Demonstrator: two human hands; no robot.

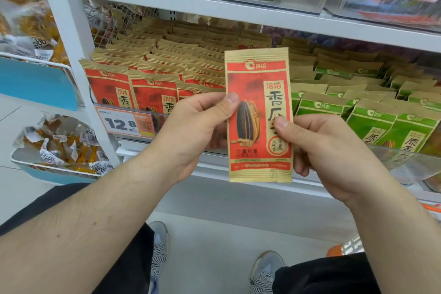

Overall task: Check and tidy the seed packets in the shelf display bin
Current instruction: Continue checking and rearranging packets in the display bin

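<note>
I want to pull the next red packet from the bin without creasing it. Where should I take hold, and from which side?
Pinch the front red packet by its flat sealed top strip, from above: it stands upright, its lower part behind the bin's clear front lip.

Matt kraft-looking paper on the red seed packet (259, 114), tan borders ribbed with fine lines, the red panel printed flat with little sheen. Same dull paper finish on the red packets in the bin (152, 71) and the green packets (372, 112) beside them. The bin front (405, 157) is clear, glossy plastic catching glare. Shelf frame (69, 31) looks smooth, white-painted metal. Wrapped snacks (59, 145) at left show crinkly, shiny film.
</note>
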